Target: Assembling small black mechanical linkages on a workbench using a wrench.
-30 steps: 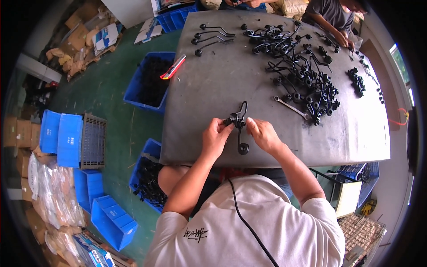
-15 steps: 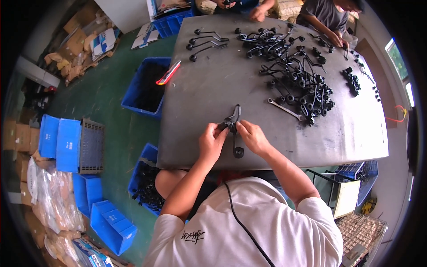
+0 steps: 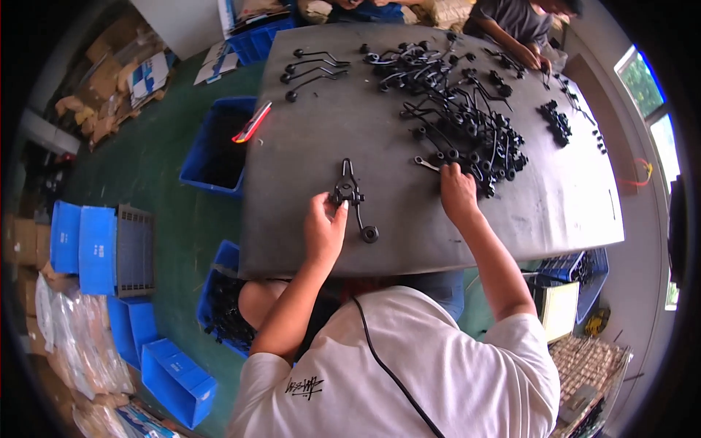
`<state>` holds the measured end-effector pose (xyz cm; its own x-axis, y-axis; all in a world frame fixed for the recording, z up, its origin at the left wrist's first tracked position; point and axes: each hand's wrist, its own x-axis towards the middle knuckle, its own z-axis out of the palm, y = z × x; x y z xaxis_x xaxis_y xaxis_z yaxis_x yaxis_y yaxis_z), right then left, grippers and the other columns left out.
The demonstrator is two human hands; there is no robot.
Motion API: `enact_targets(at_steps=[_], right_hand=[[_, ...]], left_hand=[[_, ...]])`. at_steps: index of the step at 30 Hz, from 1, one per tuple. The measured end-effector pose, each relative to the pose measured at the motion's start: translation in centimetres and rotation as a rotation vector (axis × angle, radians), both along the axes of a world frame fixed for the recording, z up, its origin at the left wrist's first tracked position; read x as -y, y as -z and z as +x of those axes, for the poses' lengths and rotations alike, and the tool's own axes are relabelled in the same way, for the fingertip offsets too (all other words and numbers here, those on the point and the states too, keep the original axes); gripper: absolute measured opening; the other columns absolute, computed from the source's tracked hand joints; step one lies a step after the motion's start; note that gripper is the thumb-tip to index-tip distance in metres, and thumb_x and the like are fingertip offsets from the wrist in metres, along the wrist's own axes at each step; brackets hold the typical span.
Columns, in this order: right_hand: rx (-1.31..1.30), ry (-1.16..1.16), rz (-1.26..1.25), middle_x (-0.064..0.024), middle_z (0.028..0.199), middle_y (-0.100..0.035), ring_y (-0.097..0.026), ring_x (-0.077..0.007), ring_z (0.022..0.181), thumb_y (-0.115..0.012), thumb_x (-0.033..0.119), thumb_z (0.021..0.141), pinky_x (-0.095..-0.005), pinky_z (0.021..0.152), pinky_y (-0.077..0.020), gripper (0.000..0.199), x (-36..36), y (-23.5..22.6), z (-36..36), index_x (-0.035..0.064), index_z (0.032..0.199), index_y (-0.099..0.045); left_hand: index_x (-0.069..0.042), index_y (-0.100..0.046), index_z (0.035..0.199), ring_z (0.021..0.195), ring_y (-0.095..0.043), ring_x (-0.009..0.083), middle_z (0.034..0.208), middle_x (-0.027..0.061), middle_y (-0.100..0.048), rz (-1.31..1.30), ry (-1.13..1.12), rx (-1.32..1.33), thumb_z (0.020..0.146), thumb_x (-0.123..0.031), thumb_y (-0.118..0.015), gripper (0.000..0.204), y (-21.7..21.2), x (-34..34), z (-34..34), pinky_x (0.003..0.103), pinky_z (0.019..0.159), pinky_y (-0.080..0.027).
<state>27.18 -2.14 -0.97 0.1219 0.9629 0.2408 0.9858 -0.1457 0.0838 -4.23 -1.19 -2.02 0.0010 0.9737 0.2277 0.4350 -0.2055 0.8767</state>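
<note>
One black part [image 3: 347,191] mid-frame, fingers of left hand [image 3: 323,228] pinching it. Right hand [image 3: 458,193] at wrench [image 3: 426,164]: can't tell fingers' grip.

The person wears a loose off-white short-sleeved cotton-like T-shirt [image 3: 423,365], its fabric softly creased, with a black, handwriting-like printed marking [image 3: 304,387] on the left of the chest. A thin, smooth black cable [image 3: 385,365] runs slantwise down the shirt front. Both the left hand [image 3: 325,230] and the right hand [image 3: 458,191] are ungloved, the forearms sleeveless.
</note>
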Motion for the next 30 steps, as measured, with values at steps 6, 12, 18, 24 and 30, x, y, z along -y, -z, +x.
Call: enact_targets(at_steps=[6,12,18,24,30], right_hand=[[-0.608,-0.235,-0.073,-0.0144,0.098,-0.062,-0.067,-0.0313,0.085,-0.063,0.008,0.082,-0.0436,0.075,-0.0521,0.016,0.3,-2.9,-4.3,0.0063,0.098,-0.061],[-0.99,-0.26,0.237,-0.0123,0.075,-0.061,-0.064,-0.0282,0.068,-0.065,0.008,0.091,-0.038,0.063,-0.0516,0.01,3.0,-2.4,-10.8,0.0061,0.098,-0.059],[-1.112,-0.381,0.242,-0.0152,0.089,-0.063,-0.066,-0.0334,0.074,-0.066,0.0,0.091,-0.0399,0.066,-0.0528,0.017,5.3,-2.1,-11.5,0.0045,0.105,-0.057],[-0.636,-0.722,0.338,-0.0126,0.095,-0.064,-0.063,-0.0328,0.078,-0.071,0.0,0.085,-0.0402,0.07,-0.0529,0.029,3.7,-1.4,-12.4,0.0042,0.108,-0.055],[-1.142,-0.316,0.213,-0.013,0.086,-0.067,-0.07,-0.0223,0.071,-0.069,0.005,0.093,-0.0332,0.064,-0.0543,0.017,1.1,-1.1,-12.1,0.0003,0.104,-0.057]], left_hand=[[-0.002,-0.053,0.127,0.072,-0.063,0.0136,0.095,0.0083,-0.071,-0.005,0.047,0.048,0.093,-0.016,-0.072,0.042,0.4,0.6,-0.1,0.03,0.068,-0.053],[-0.001,-0.054,0.126,0.065,-0.063,0.0194,0.088,0.0097,-0.069,0.032,0.018,-0.01,0.089,-0.019,-0.075,0.046,0.5,0.8,-0.2,0.036,0.063,-0.052],[-0.001,-0.054,0.123,0.062,-0.064,0.0232,0.083,0.0096,-0.069,0.114,0.021,-0.069,0.087,-0.015,-0.074,0.044,0.4,0.9,-0.3,0.039,0.061,-0.051],[-0.002,-0.056,0.122,0.062,-0.065,0.0254,0.081,0.0102,-0.07,0.089,0.002,-0.055,0.086,-0.013,-0.074,0.043,0.4,0.9,-0.4,0.04,0.06,-0.051],[-0.003,-0.058,0.12,0.065,-0.065,0.03,0.079,0.0117,-0.068,0.213,0.049,-0.111,0.085,-0.011,-0.075,0.04,1.1,0.7,-0.6,0.043,0.063,-0.051]])
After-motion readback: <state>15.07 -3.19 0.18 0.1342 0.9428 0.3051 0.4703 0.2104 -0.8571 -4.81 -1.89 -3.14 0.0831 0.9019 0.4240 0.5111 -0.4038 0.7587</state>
